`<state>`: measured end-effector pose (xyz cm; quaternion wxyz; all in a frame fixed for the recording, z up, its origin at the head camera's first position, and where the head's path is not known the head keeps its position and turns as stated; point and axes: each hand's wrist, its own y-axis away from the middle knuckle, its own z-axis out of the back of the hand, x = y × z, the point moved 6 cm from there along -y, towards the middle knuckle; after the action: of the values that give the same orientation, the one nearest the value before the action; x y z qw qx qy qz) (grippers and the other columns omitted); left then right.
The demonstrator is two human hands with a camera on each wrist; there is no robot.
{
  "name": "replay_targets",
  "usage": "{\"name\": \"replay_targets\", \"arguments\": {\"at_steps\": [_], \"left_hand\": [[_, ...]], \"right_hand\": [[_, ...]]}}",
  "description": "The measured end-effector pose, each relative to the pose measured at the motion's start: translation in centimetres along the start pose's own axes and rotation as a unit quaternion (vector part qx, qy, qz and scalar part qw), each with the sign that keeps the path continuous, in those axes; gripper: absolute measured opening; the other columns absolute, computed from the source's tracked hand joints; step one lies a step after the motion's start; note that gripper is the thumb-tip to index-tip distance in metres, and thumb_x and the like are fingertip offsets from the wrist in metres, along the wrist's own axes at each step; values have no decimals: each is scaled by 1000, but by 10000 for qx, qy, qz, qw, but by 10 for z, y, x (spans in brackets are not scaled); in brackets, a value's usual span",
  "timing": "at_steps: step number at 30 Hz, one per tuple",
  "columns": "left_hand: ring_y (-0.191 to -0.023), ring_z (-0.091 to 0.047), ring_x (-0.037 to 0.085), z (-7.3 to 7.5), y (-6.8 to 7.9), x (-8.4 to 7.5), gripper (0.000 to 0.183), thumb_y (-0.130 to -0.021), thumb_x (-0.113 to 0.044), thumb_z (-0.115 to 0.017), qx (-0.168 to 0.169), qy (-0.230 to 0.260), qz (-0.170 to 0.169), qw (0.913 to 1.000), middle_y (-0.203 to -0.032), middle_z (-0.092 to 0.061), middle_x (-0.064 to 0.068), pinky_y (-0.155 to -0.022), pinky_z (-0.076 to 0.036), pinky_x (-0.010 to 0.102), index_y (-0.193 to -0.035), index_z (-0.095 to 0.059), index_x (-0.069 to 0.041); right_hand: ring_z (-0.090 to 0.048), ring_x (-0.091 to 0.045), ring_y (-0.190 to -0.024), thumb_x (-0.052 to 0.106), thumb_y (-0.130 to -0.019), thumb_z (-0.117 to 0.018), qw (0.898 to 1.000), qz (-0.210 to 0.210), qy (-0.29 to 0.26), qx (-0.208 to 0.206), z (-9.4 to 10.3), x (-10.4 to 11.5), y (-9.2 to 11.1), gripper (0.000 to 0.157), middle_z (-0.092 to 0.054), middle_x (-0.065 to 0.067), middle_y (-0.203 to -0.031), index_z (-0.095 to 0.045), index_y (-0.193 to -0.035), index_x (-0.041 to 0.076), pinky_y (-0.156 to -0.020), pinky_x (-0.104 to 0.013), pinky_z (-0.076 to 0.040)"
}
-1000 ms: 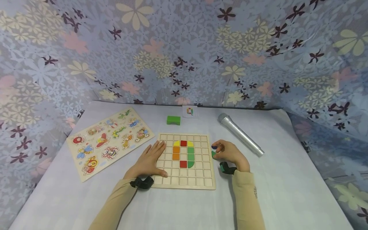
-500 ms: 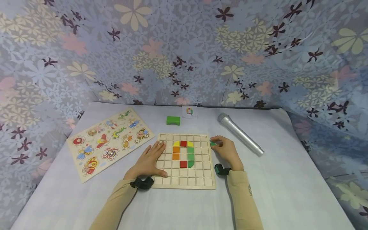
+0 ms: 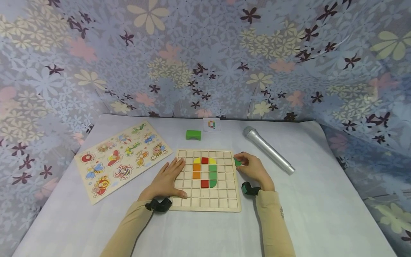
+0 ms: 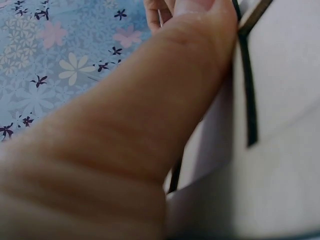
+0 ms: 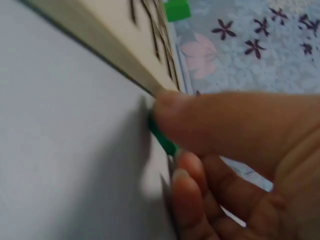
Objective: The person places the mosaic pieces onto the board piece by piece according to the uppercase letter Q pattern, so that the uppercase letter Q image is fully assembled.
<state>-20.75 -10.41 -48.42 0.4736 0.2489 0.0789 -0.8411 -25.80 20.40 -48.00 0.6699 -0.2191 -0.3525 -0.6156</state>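
My left hand [image 3: 164, 181] lies flat with spread fingers over the left side of a wooden grid board [image 3: 223, 193]. In the left wrist view, the left thumb [image 4: 165, 85] fills much of the picture. Set in the grid is a ring of tiles: yellow corner pieces [image 3: 212, 160], red squares [image 3: 204, 183], orange squares [image 3: 196, 175] and green pieces [image 3: 213, 175]. Just off the board's right edge, my right hand [image 3: 255, 168] pinches a small green tile [image 3: 237, 162]. From the right wrist, that tile [image 5: 163, 136] shows between thumb and fingers, mostly covered.
A green arched block [image 3: 193, 135] and a small picture card [image 3: 212, 125] lie behind the board. To the left is an insect puzzle board [image 3: 123, 157]. A silver microphone [image 3: 269, 150] lies slantwise at the right. Flowered cloth hangs behind the table.
My right hand has moved slightly back and toward the board's right edge, taking the green tile with it. A dark blue piece seen earlier is now hidden. The left hand stays still.
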Motion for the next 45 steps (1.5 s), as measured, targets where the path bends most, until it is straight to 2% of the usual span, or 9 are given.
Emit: {"name": "replay_targets", "arguments": {"at_steps": [8, 13, 16, 20, 24, 29, 33, 38, 45], "left_hand": [[-152, -5, 35, 1, 0, 0, 123, -66, -59, -80, -8, -76, -16, 10000, -164, -11, 13, -123, -5, 54, -155, -15, -3], [-152, -5, 36, 1, -1, -1, 123, -66, -58, -80, 1, -5, -37, 10000, -163, -12, 14, -122, -6, 55, -154, -16, -2], [-152, -4, 34, 0, -1, -1, 123, -66, -58, -80, 27, -21, 4, 10000, -164, -11, 13, -123, -5, 54, -155, -15, -3], [-152, -4, 35, 1, -2, -1, 123, -66, -57, -81, 33, -51, 35, 10000, -164, -11, 13, -123, -5, 54, -155, -15, -3], [-152, -5, 36, 3, -2, -2, 122, -66, -57, -81, 35, -58, 29, 10000, -163, -12, 14, -123, -6, 55, -154, -17, -2], [-152, -6, 36, 1, -1, -1, 123, -66, -58, -81, 23, -51, 37, 10000, -163, -12, 14, -123, -7, 55, -154, -16, -2], [-152, -5, 35, 0, -1, -1, 123, -66, -58, -81, 29, -29, 63, 10000, -164, -12, 13, -123, -6, 55, -155, -15, -3], [-152, -6, 36, 1, -1, 0, 122, -66, -57, -81, 9, -29, 54, 10000, -164, -12, 13, -123, -6, 55, -155, -16, -2], [-152, -4, 34, 0, -1, 1, 123, -67, -57, -81, 39, -20, 59, 10000, -164, -11, 13, -123, -5, 54, -155, -15, -3]], "right_hand": [[-63, -28, -96, 0, -83, -65, 9998, 131, 83, -140, -2, 8, 0, 36, -68, -14, -103, -64, -119, 4, -84, -39, -52], [-62, -34, -105, 4, -84, -68, 9988, 43, 439, -193, 1, 8, 2, 44, -65, -18, -111, -59, -127, 3, -91, -47, -51], [-61, -33, -104, 3, -82, -71, 9986, -2, 484, -211, 6, 6, 4, 49, -64, -19, -113, -57, -129, 1, -89, -45, -52], [-61, -29, -96, 2, -81, -71, 9983, 48, 506, -289, 10, 5, 4, 44, -65, -17, -106, -61, -123, 0, -81, -40, -51], [-62, -30, -96, 3, -82, -71, 9977, 14, 586, -352, 9, 7, 4, 35, -65, -17, -105, -64, -116, 3, -80, -41, -52], [-64, -30, -97, 7, -85, -71, 9982, -58, 392, -451, 8, 7, 3, 28, -67, -16, -105, -67, -112, 5, -79, -39, -53], [-67, -23, -88, 13, -84, -75, 9980, -174, -126, -598, 7, 8, 1, 29, -70, -16, -104, -69, -111, 5, -72, -30, -54], [-64, -11, -65, 15, -86, -73, 9942, -369, -936, -384, -11, 19, -3, 24, -71, -13, -89, -70, -106, 2, -57, -20, -49], [-60, -11, -71, 19, -84, -76, 9950, -297, -947, -67, -54, 57, 3, 14, -72, -6, -82, -72, -90, 7, -64, -21, -45]]}}
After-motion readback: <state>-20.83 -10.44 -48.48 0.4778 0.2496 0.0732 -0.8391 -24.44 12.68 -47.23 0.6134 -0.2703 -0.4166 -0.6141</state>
